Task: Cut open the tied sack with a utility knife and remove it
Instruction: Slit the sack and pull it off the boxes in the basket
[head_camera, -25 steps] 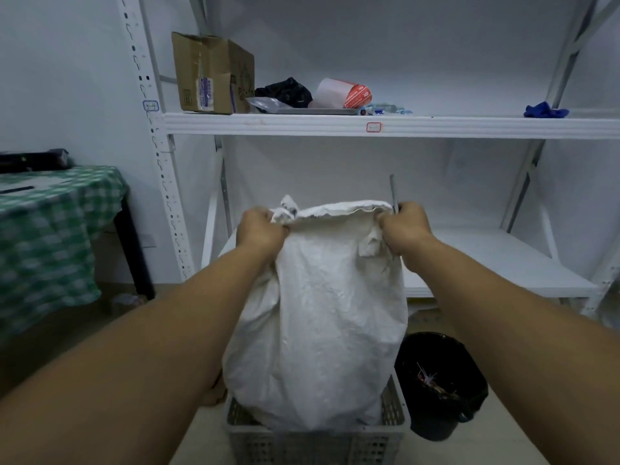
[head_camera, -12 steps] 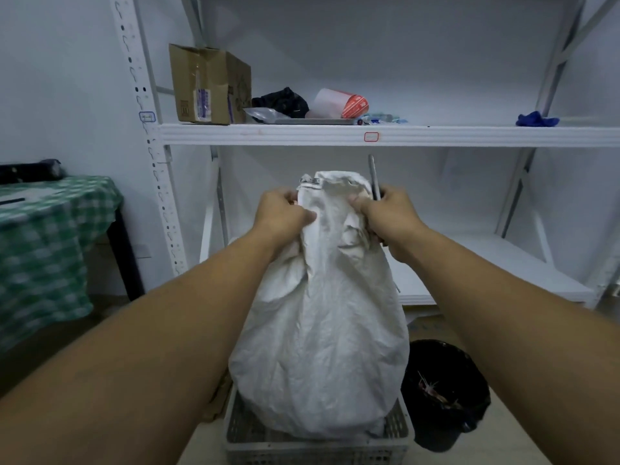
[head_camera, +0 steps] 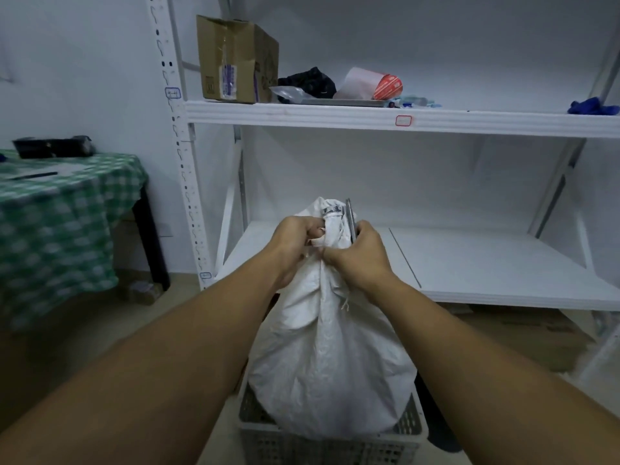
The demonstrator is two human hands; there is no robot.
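A white woven sack (head_camera: pixel 330 357) stands upright in a grey slotted plastic crate (head_camera: pixel 322 446) on the floor. Its mouth is bunched into a narrow neck. My left hand (head_camera: pixel 295 245) grips the neck from the left. My right hand (head_camera: pixel 357 256) grips it from the right and also holds a thin grey utility knife (head_camera: pixel 350 218), which points upward beside the sack's top. The two hands nearly touch. A short frayed string (head_camera: pixel 345 305) hangs below my right hand.
A white metal shelf rack (head_camera: pixel 436 263) stands right behind the sack. Its upper shelf holds a cardboard box (head_camera: pixel 235 62), a black bag and a red-and-white roll. A table with a green checked cloth (head_camera: pixel 57 216) is at the left. A dark bin is partly hidden at right of the crate.
The sack's mouth was spread wide between my hands; both hands have moved together and gathered it into a tight neck. The view has tilted so the sack sits lower in frame.
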